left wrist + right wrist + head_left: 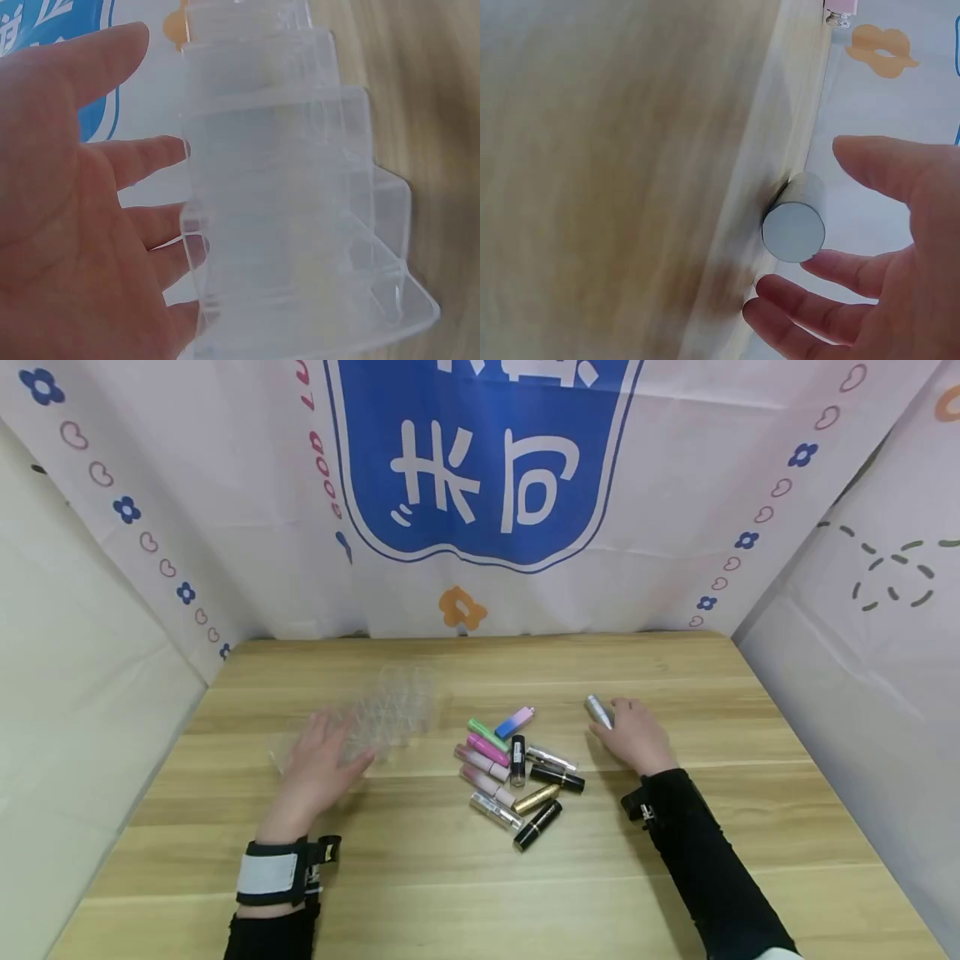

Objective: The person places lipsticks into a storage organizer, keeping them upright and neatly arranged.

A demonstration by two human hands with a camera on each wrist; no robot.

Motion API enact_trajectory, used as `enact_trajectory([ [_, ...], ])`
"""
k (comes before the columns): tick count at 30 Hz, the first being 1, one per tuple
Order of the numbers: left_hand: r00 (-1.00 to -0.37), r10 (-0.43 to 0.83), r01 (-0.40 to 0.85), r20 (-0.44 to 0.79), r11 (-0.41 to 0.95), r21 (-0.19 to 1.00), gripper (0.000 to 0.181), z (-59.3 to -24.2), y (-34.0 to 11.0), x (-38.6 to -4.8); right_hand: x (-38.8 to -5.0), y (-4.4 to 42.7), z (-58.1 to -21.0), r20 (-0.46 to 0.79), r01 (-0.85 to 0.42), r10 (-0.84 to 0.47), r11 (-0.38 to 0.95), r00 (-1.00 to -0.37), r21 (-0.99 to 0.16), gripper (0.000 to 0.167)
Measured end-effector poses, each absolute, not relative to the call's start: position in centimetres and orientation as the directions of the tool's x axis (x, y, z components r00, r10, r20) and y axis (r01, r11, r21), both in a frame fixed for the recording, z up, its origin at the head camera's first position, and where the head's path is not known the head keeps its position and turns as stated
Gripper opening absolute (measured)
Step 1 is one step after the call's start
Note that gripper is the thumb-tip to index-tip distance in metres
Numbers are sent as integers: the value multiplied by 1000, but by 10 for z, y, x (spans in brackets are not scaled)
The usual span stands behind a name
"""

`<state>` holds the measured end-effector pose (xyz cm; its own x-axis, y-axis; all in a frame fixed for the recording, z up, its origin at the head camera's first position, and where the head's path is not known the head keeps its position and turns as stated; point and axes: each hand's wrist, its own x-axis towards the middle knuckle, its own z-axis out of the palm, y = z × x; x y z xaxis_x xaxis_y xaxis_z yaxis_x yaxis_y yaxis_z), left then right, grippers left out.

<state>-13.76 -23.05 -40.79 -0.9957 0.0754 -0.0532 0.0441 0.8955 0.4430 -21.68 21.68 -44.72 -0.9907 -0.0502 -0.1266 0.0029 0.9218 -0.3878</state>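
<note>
A clear plastic stepped organizer (393, 702) with several compartments stands at the left of the table. My left hand (318, 772) is at its near left part; in the left wrist view the fingertips (196, 247) meet its side wall, fingers extended and thumb apart. My right hand (637, 735) is beside a silver lipstick tube (598, 711) lying on the table. Seen from the right wrist, the tube's round flat end (793, 232) faces me, the thumb (870, 159) stands off it, and one fingertip is at its edge; whether they touch I cannot tell.
Between the hands lies a loose group of cosmetic tubes: a blue-pink one (514, 722), a green one (487, 735), a magenta one (487, 749), a gold one (537, 798), a black one (538, 825) and several others. A printed white cloth (300, 585) hangs behind the wooden table (420, 893).
</note>
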Motion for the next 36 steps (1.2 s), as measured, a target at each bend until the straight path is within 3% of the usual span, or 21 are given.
enact_trajectory([
  [12, -999, 41, 29, -17, 890, 455, 76, -413, -245, -129, -218, 221, -448, -154, 38, -25, 920, -988, -390, 71],
  [19, -1000, 1, -4, -10, 885, 465, 80, -416, -254, -123, -220, 223, -450, -157, 41, -23, 917, -987, -396, 57],
  [36, -959, -106, -240, -262, 795, 557, 104, -431, -267, -108, -224, 223, -451, -231, 58, -53, 893, -971, -447, 41],
])
